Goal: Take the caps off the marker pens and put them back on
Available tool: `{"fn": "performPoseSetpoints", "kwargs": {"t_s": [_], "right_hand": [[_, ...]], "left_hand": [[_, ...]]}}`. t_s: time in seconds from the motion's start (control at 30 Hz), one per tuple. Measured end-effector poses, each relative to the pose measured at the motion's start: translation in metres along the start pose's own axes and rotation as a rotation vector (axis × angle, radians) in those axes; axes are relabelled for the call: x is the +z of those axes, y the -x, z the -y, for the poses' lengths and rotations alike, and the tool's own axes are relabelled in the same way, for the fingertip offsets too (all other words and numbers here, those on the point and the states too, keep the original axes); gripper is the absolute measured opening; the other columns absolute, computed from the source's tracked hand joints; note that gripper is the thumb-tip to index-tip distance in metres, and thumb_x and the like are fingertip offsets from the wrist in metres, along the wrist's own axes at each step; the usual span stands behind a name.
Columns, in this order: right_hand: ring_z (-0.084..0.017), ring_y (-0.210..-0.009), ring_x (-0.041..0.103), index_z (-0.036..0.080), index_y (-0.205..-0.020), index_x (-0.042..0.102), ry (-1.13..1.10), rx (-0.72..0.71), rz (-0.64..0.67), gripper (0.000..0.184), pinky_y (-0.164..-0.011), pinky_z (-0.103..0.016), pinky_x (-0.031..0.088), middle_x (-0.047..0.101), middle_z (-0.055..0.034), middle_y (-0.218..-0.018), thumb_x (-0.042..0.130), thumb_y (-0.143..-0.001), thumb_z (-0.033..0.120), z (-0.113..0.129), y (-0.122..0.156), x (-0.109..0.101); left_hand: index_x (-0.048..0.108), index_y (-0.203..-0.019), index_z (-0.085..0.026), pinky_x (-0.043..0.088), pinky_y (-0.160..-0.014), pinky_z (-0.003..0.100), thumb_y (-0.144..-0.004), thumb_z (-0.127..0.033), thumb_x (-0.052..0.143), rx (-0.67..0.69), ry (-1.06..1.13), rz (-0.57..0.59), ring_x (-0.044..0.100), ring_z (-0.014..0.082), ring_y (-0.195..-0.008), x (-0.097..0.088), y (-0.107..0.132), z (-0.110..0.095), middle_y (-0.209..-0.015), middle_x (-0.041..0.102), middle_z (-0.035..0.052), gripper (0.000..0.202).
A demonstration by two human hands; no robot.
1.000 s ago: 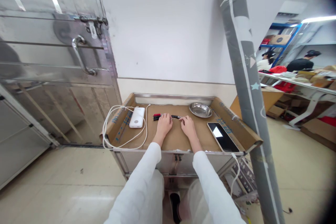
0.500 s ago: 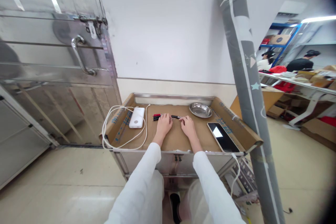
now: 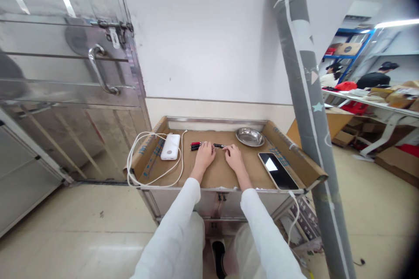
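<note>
Several slim pens lie side by side, pointing left to right, on the cardboard-lined top of a metal cart. Their left ends show as a red pen (image 3: 194, 143) and black ones beneath it. My left hand (image 3: 205, 156) closes over their middle, fingers bent, hiding that part. A black pen's end (image 3: 218, 145) sticks out to the right, between my hands. At its tip, my right hand (image 3: 234, 158) has thumb and fingers pinched together. How the fingers grip underneath is too small to make out.
A white power bank (image 3: 170, 147) with a looped white cable (image 3: 132, 163) lies at left. Right of my hands are a round steel dish (image 3: 250, 137) and a phone (image 3: 278, 171). Raised cardboard sides edge the cart. A tall grey wrapped roll (image 3: 304, 74) leans at right; two people sit beyond.
</note>
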State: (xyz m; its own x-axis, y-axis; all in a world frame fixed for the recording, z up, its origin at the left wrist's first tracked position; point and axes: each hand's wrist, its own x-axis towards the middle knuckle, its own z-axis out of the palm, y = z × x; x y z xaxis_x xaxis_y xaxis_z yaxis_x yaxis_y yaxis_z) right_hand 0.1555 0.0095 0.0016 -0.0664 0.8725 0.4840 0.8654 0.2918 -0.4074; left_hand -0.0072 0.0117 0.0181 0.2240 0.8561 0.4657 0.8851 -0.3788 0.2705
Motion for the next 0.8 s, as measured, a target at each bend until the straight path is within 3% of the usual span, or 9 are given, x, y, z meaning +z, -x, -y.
{"fn": "performPoseSetpoints", "kwargs": {"t_s": [0.23, 0.5, 0.8], "right_hand": [[-0.014, -0.087, 0.056, 0.021, -0.093, 0.066, -0.113, -0.063, 0.067, 0.028, -0.082, -0.026, 0.041, 0.058, -0.0035, -0.095, 0.045, -0.080, 0.008, -0.0002, 0.0001, 0.0016], [-0.014, -0.079, 0.057, 0.022, -0.089, 0.066, -0.192, -0.082, 0.076, 0.023, -0.078, -0.027, 0.044, 0.058, -0.0030, -0.093, 0.049, -0.079, 0.011, -0.0047, -0.0014, 0.0071], [-0.016, -0.083, 0.057, 0.023, -0.099, 0.063, -0.195, -0.134, 0.084, 0.025, -0.080, -0.028, 0.045, 0.058, -0.0037, -0.094, 0.051, -0.079, 0.013, 0.0007, -0.0015, 0.0016]], "left_hand": [[0.046, -0.098, -0.019, 0.044, -0.090, 0.033, -0.086, -0.014, 0.046, 0.121, 0.159, 0.016, 0.057, 0.0186, -0.099, 0.0016, -0.0009, 0.0017, -0.099, 0.060, 0.0067, 0.013], [0.045, -0.098, -0.019, 0.047, -0.087, 0.036, -0.084, -0.012, 0.047, 0.142, 0.284, 0.001, 0.060, 0.0196, -0.093, 0.0030, -0.0012, 0.0033, -0.097, 0.060, 0.0067, 0.016], [0.046, -0.097, -0.020, 0.048, -0.086, 0.035, -0.083, -0.011, 0.048, 0.195, 0.394, 0.042, 0.059, 0.0185, -0.092, 0.0017, -0.0014, 0.0042, -0.097, 0.060, 0.0058, 0.017]]}}
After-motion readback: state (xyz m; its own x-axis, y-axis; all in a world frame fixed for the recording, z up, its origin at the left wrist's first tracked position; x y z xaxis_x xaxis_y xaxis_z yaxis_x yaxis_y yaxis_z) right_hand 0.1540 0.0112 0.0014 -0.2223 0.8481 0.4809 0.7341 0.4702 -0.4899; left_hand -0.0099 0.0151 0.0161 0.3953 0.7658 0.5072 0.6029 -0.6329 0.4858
